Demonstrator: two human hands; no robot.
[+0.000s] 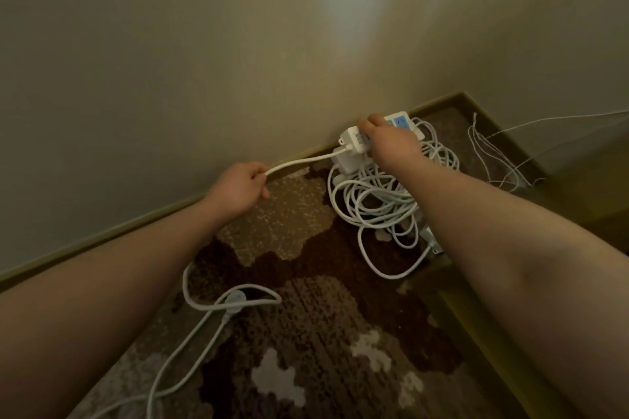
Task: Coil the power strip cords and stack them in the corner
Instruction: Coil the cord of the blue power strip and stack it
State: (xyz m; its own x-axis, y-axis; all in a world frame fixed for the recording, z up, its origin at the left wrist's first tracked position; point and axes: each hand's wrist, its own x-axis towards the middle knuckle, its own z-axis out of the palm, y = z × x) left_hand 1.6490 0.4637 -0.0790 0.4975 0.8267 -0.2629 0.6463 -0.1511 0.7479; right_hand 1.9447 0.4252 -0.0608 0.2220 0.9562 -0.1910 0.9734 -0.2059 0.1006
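Observation:
A white power strip (350,143) lies against the wall's baseboard, and my right hand (389,143) grips it from above. Its white cord (306,161) runs left into my left hand (238,189), which is closed around it. From there the cord drops to the carpet, loops and ends near a white plug (235,299). Under and in front of the strip lies a pile of coiled white cords (377,204). Another white strip with blue sockets (403,121) shows just past my right hand.
Patterned brown carpet (306,333) covers the floor. A brown baseboard (136,226) runs along the wall to the corner at the upper right. Thin white wires (490,153) hang near the corner. A wooden furniture edge (476,333) borders the right side.

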